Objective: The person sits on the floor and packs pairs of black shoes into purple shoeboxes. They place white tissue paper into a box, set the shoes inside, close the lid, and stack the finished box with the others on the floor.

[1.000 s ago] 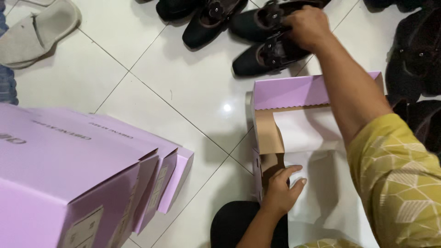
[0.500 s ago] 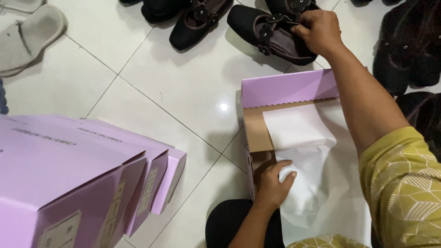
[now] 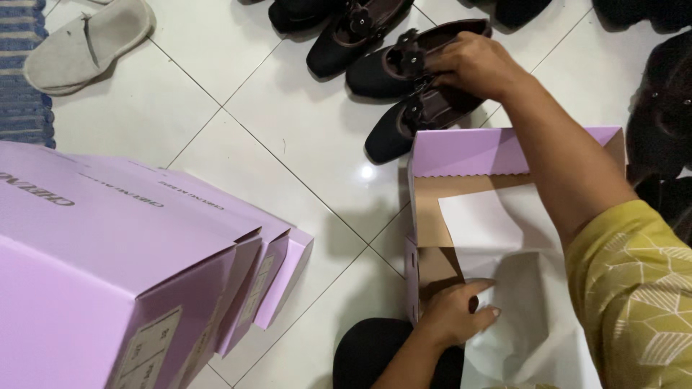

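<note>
My right hand (image 3: 472, 66) has its grip closed on two dark shoes (image 3: 422, 86), while my left hand (image 3: 454, 313) presses open-fingered on white paper (image 3: 504, 238) in the lilac box (image 3: 490, 151).

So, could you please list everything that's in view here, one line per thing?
dark shoes: two gripped together, dark brown with flower trim, on the floor beyond the open box
other dark shoes: several, black or dark brown, along the top and right edges
open box: one, lilac outside and brown inside, right of centre
tissue paper: one sheet, white, lining the open box
closed boxes: a row, lilac, lower left
slipper: one, grey, upper left
rug: one, blue striped, left edge
tiled floor: white, glossy
sleeve: yellow patterned, right arm
left hand: on the tissue paper in the box
right hand: gripping the dark shoes
</note>
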A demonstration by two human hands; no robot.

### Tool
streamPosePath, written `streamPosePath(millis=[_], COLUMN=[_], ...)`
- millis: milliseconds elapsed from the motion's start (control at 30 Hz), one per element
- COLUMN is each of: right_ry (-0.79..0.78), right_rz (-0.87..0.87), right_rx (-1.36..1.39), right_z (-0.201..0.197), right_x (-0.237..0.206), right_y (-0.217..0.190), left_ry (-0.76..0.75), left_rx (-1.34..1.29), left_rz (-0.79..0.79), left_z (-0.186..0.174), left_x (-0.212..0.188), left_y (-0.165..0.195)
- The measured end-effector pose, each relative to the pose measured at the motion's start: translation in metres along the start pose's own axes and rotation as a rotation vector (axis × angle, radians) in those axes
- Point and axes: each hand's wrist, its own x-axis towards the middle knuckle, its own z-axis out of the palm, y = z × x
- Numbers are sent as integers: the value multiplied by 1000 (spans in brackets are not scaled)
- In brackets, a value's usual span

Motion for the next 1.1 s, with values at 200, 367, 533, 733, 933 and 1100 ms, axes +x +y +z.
streamPosePath(millis=[200, 367, 533, 733, 933, 1100], right_ry=[4, -106, -51, 51, -131, 287], right_rz=[27, 393, 29, 102, 138, 140], right_rx=[298, 235, -5, 49, 114, 123], right_z=[-11, -10, 27, 41, 1, -8], right_x=[32, 31, 7, 8, 65, 128], right_y=[-11, 6, 10, 18, 0, -4], left_ry=[46, 46, 227, 421, 489, 521], left_rx=[-12, 3, -8, -4, -162, -412], left_rz=[18, 87, 318, 395, 304, 197], left_z=[-2, -1, 3, 2, 0, -5], left_x=[-2, 0, 3, 6, 11, 19], left_y=[7, 1, -4, -2, 0, 3])
